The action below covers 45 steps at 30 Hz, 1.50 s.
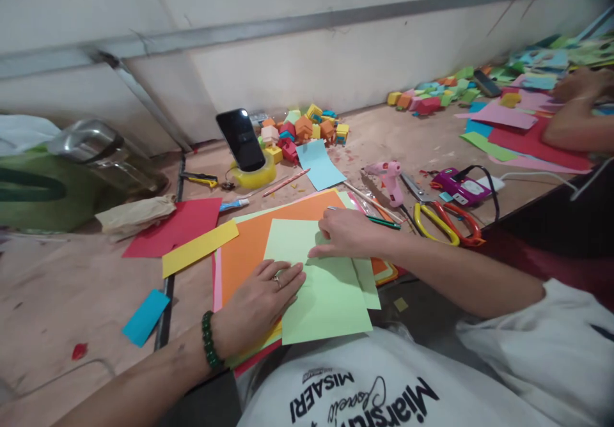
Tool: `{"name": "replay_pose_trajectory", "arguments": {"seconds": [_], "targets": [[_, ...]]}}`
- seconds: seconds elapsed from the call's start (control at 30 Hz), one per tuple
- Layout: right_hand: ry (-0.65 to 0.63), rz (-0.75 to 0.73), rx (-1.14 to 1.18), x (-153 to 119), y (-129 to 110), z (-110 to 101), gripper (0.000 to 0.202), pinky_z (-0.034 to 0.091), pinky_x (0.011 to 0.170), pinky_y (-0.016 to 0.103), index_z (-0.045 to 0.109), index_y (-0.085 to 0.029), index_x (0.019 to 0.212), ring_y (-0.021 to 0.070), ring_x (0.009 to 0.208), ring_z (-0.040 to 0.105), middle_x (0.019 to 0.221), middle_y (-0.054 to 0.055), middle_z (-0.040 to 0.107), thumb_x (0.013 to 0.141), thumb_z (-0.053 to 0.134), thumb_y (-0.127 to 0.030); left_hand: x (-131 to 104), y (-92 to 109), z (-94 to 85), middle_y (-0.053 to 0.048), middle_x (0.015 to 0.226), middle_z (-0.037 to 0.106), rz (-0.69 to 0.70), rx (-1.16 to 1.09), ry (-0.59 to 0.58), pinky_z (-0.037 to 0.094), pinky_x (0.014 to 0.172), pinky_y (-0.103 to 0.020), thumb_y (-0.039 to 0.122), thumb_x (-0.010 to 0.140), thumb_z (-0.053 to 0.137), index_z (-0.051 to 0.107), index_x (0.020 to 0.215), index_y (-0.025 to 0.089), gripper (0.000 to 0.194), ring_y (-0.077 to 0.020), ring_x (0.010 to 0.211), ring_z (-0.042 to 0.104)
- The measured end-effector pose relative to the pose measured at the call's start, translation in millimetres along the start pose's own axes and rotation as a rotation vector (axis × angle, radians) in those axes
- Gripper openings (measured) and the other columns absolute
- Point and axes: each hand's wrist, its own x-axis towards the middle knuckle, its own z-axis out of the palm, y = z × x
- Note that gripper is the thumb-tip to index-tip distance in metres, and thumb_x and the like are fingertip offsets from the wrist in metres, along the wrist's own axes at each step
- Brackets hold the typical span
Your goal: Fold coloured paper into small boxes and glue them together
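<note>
A light green paper sheet (326,305) lies on top of a stack of coloured sheets, its near edge reaching over the table edge towards my shirt. My left hand (261,299) rests flat on its left side, fingers stretched out. On the sheet's upper right is my right hand (343,232), with fingers curled and the thumb against the paper. A green pen (384,222) passes through my right hand, its tip showing beyond the knuckles; the grip itself is partly hidden. Under the light green sheet is an orange sheet (249,232).
Behind the stack are a phone (242,139) leaning on a tape roll (254,171), small paper boxes (302,130) and a blue sheet (320,163). To the right lie a pink glue gun (391,181), scissors (436,222) and a purple power strip (460,187). Another person's arm (575,120) is at far right.
</note>
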Motion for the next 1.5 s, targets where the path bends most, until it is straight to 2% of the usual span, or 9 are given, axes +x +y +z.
{"name": "replay_pose_trajectory", "arguments": {"seconds": [0.17,0.33,0.5,0.83,1.07,1.23,1.33,1.43,1.5], "targets": [[-0.127,0.018,-0.139,22.5,-10.0,-3.2,0.07,0.045,0.069,0.035,0.068,-0.009,0.098,0.0334,0.091,0.064,0.093,0.019,0.068,0.074,0.053,-0.073,-3.3,3.2,5.1,-0.013,0.123,0.064,-0.032,-0.064,0.044,0.05,0.084,-0.042,0.009,0.092,0.037,0.056,0.122,0.012,0.035,-0.0245,0.102,0.056],[-0.19,-0.004,-0.06,29.2,7.5,-4.9,0.049,0.04,0.058,0.028,0.068,-0.012,0.089,0.0256,0.08,0.066,0.084,0.013,0.07,0.078,0.059,-0.059,-6.4,0.6,-0.3,-0.014,0.124,0.063,-0.004,-0.086,0.035,0.05,0.084,-0.042,0.007,0.09,0.039,0.057,0.121,0.012,0.036,-0.0258,0.102,0.056],[-0.141,0.072,-0.026,34.5,35.7,-6.8,0.029,0.039,0.056,0.026,0.066,-0.014,0.082,0.0216,0.074,0.066,0.078,0.01,0.071,0.08,0.064,-0.043,-11.8,-0.4,-4.1,-0.013,0.126,0.062,-0.01,-0.122,0.013,0.049,0.086,-0.043,0.006,0.088,0.039,0.058,0.123,0.014,0.04,-0.0262,0.103,0.056],[-0.227,0.255,0.418,40.7,73.5,-7.5,0.011,0.047,0.048,0.02,0.058,-0.014,0.082,0.0111,0.049,0.063,0.064,0.002,0.066,0.085,0.063,-0.023,-27.1,5.5,-7.1,-0.008,0.128,0.062,-0.082,-0.177,-0.02,0.049,0.09,-0.041,0.028,0.093,0.04,0.06,0.124,0.017,0.038,-0.0252,0.105,0.055],[-0.184,0.219,0.45,37.4,74.4,-2.8,0.011,0.048,0.051,0.019,0.059,-0.013,0.084,0.0091,0.049,0.063,0.068,0.002,0.068,0.087,0.062,-0.023,-34.0,12.7,-5.8,-0.011,0.124,0.064,-0.089,-0.106,0.021,0.049,0.087,-0.042,0.029,0.093,0.04,0.058,0.126,0.016,0.04,-0.0258,0.102,0.056],[-0.001,0.197,0.282,26.6,71.1,2.1,0.022,0.046,0.061,0.022,0.061,-0.015,0.096,0.0161,0.07,0.068,0.087,0.007,0.071,0.084,0.065,-0.032,-32.2,23.9,-4.4,-0.015,0.123,0.063,-0.127,-0.04,-0.002,0.047,0.09,-0.045,0.044,0.087,0.053,0.055,0.126,0.014,0.049,-0.0298,0.107,0.056],[0.158,0.07,0.201,-1.9,58.2,6.7,0.037,0.047,0.07,0.028,0.061,-0.019,0.106,0.022,0.087,0.065,0.097,0.008,0.069,0.082,0.063,-0.047,-22.8,37.8,-5.2,-0.021,0.118,0.063,-0.175,0.022,-0.049,0.042,0.094,-0.053,0.06,0.075,0.061,0.055,0.122,0.009,0.07,-0.0357,0.108,0.054],[0.129,-0.279,0.351,-43.4,37.7,17.4,0.056,0.048,0.083,0.031,0.059,-0.023,0.116,0.0225,0.101,0.061,0.113,0.007,0.065,0.073,0.068,-0.057,-11.5,48.2,-8.6,-0.022,0.111,0.064,-0.216,0.1,-0.067,0.043,0.092,-0.053,0.053,0.078,0.061,0.058,0.114,0.008,0.058,-0.0361,0.106,0.055],[0.098,-0.385,0.408,-68.4,24.4,27.4,0.069,0.047,0.091,0.034,0.056,-0.022,0.124,0.0243,0.11,0.056,0.121,0.009,0.061,0.067,0.073,-0.058,-5.9,49.8,-13.2,-0.019,0.103,0.065,-0.229,0.093,-0.095,0.047,0.084,-0.048,0.042,0.081,0.058,0.059,0.11,0.009,0.044,-0.033,0.097,0.057]]}}
